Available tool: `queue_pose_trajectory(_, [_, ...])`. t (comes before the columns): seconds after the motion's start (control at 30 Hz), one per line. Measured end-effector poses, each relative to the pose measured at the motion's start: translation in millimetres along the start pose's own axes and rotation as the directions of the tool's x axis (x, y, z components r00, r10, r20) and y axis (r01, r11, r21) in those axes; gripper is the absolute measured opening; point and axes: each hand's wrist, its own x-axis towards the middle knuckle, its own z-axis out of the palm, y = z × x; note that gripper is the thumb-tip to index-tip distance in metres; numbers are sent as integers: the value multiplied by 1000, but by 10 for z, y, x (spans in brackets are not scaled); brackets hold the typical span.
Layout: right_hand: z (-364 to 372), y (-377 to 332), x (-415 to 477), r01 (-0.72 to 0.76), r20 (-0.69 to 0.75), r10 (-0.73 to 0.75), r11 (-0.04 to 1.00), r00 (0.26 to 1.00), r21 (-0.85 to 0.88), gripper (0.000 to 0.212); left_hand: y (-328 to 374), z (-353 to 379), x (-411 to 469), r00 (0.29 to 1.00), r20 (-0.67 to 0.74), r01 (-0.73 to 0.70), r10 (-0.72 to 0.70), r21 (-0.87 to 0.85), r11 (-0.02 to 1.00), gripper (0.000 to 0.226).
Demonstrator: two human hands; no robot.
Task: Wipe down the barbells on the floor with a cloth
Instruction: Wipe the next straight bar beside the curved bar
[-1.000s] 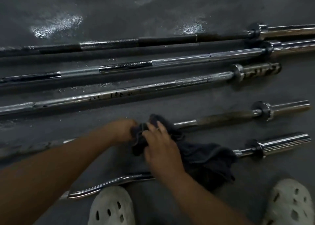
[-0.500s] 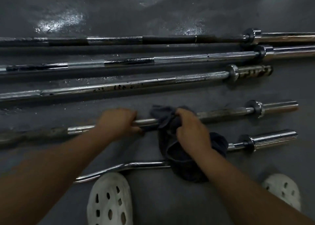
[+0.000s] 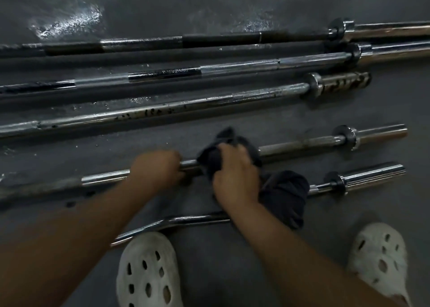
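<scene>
Several barbells lie side by side on the dark floor. My left hand (image 3: 156, 168) grips the shaft of the fourth barbell (image 3: 300, 145), a thin rusty bar. Just to its right, my right hand (image 3: 236, 174) holds a dark cloth (image 3: 285, 195) wrapped over the same shaft; the loose end of the cloth drapes down over the curved chrome bar (image 3: 186, 220) nearest me. Beyond lie a spotted chrome barbell (image 3: 162, 111), a chrome and black barbell (image 3: 232, 68) and a black barbell (image 3: 209, 40).
My two white perforated clogs (image 3: 146, 271) (image 3: 379, 257) stand just behind the curved bar. The curved bar's chrome sleeve (image 3: 372, 172) sticks out at the right. Wet shiny patches (image 3: 67, 22) mark the grey floor beyond the bars.
My left hand let go of the cloth and took hold of the bare shaft. My right hand with the cloth moved right along the bar and then stayed about there.
</scene>
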Motion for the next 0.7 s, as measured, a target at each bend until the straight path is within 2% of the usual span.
queue_pose_trajectory(0.03, [41,-158,-62,127,49,-127,992,991,-3,61,-61,-119,97,983,184,0,23,-121,993,52])
queue_pose_trajectory(0.07, [14,-188,-71,232,128,-233,972,964,23,61,-115,-206,170,953,297,1,55,-184,983,52])
queue_pose_trajectory(0.1, [-66,-87,-7,263,161,-268,964,950,52,60,-132,-256,207,943,323,-17,81,-197,980,47])
queue_pose_trajectory(0.13, [-154,116,84,218,176,-228,973,958,73,58,-123,-264,179,959,275,-22,67,-161,987,42])
queue_pose_trajectory(0.17, [-229,363,174,137,164,-146,988,976,66,56,-119,-191,134,992,122,-28,36,-65,997,39])
queue_pose_trajectory(0.2, [-295,592,236,21,102,-26,998,994,52,54,-82,-67,21,993,-111,-40,46,52,998,35])
queue_pose_trajectory(0.23, [-338,732,242,-81,23,80,995,997,53,53,-14,73,-103,946,-315,-44,80,120,992,31])
queue_pose_trajectory(0.27, [-318,729,209,-136,-25,137,990,990,32,52,47,184,-171,914,-398,-29,80,133,991,30])
queue_pose_trajectory(0.3, [-261,556,154,-157,-20,157,988,987,8,51,56,212,-139,931,-358,-20,67,134,991,30])
queue_pose_trajectory(0.33, [-199,308,93,-122,26,123,992,992,-21,52,22,129,-51,971,-235,-27,49,97,995,29])
queue_pose_trajectory(0.37, [-139,60,16,-22,108,28,998,994,-62,55,-13,1,20,999,-36,-36,36,-17,999,28])
queue_pose_trajectory(0.4, [-65,-116,-54,109,200,-91,991,975,-82,58,-55,-125,101,985,163,-29,50,-131,991,25])
queue_pose_trajectory(0.43, [-49,-176,-101,220,261,-189,971,947,-97,60,-72,-238,166,959,274,-14,67,-193,981,21])
queue_pose_trajectory(0.47, [-86,-104,-60,257,257,-222,960,941,-109,60,-65,-320,169,950,301,-23,79,-185,983,19])
queue_pose_trajectory(0.5, [-150,57,43,234,186,-214,968,959,-93,57,-65,-318,147,969,232,-53,86,-143,988,22])
queue_pose_trajectory(0.53, [-231,259,154,159,110,-149,983,983,-89,51,-61,-221,83,994,72,-74,77,-44,996,27])
queue_pose_trajectory(0.57, [-310,448,250,30,37,-27,995,999,-95,42,-48,-44,-9,985,-151,-81,89,62,995,29])
queue_pose_trajectory(0.6, [-364,601,314,-109,-34,107,990,994,-85,34,-18,133,-121,940,-321,-75,110,120,990,29])
queue_pose_trajectory(0.63, [-381,630,334,-211,-86,206,976,975,-58,25,18,254,-219,909,-402,-61,112,138,989,30])
queue_pose_trajectory(0.67, [-322,519,325,-276,-122,269,960,955,-39,19,15,315,-211,897,-425,-57,118,153,987,32])
queue_pose_trajectory(0.7, [-228,297,285,-282,-132,277,959,952,-24,16,-17,265,-156,926,-355,-74,128,161,984,35])
